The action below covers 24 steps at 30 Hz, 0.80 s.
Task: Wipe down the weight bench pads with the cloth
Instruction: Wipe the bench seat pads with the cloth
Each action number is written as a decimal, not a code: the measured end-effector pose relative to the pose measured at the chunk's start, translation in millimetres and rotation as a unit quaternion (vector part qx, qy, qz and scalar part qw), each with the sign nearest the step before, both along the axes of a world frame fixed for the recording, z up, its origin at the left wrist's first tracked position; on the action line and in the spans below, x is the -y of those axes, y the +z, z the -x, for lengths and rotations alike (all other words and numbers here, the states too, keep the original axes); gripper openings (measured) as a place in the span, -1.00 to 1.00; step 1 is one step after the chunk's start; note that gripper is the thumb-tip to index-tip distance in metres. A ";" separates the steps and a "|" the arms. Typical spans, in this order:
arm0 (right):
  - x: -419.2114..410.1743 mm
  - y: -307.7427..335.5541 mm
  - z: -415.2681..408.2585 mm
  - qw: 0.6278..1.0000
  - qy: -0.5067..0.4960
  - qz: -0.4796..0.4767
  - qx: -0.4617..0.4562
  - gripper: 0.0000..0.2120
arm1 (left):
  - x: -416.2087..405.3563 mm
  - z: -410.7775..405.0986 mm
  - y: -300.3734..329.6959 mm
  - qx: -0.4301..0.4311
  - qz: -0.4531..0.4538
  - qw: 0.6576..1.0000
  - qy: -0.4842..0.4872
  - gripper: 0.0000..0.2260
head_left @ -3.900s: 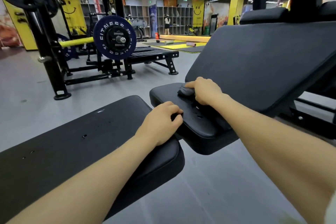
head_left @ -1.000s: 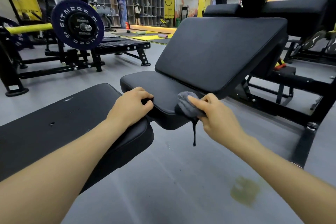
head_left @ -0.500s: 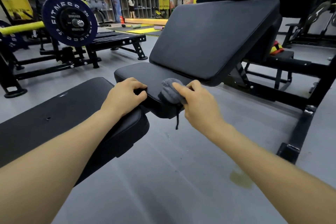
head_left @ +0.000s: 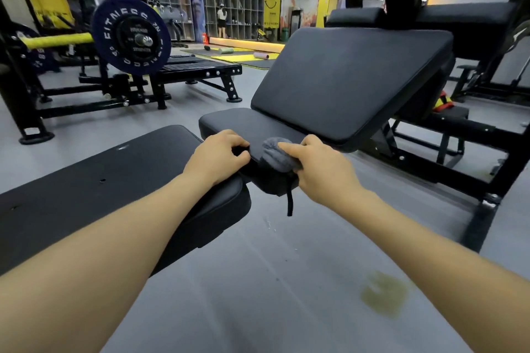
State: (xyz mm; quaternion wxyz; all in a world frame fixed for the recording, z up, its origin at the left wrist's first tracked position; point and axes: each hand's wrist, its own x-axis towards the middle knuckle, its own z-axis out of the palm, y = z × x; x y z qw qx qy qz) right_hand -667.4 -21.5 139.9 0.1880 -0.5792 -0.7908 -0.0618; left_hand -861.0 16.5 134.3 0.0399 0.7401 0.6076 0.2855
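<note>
Head view: right hand [head_left: 321, 169] gripping bunched grey cloth [head_left: 276, 153], pressed on seat pad [head_left: 243, 123] front edge below inclined back pad [head_left: 350, 80]; left hand [head_left: 218, 156], fingers curled, resting on near flat pad [head_left: 94, 180].

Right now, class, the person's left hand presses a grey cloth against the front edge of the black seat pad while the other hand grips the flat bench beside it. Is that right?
Not quite: the hands are swapped. In the head view the right hand presses the grey cloth against the front edge of the black seat pad, while the left hand grips the flat bench beside it.
</note>
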 end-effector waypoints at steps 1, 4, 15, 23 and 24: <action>-1.0 3.6 -4.4 1.000 -0.009 0.016 0.006 -0.48 | 2.2 0.7 1.5 -0.004 0.004 1.000 -0.003 -0.75; 1.3 7.3 -3.0 0.998 -0.007 0.024 0.059 -0.52 | 8.2 11.5 5.3 -0.032 0.005 0.999 -0.007 -0.77; -86.3 15.7 133.4 0.994 0.040 0.034 0.092 -0.64 | 21.2 97.7 -3.7 -0.096 0.050 0.990 0.090 -0.65; -62.7 23.1 85.5 0.981 0.095 0.065 0.156 -0.51 | 23.0 101.7 -12.9 -0.106 0.026 0.988 0.105 -0.63; -60.1 23.0 83.7 0.981 0.091 0.059 0.163 -0.50 | 22.6 102.0 -13.5 -0.110 0.023 0.988 0.105 -0.63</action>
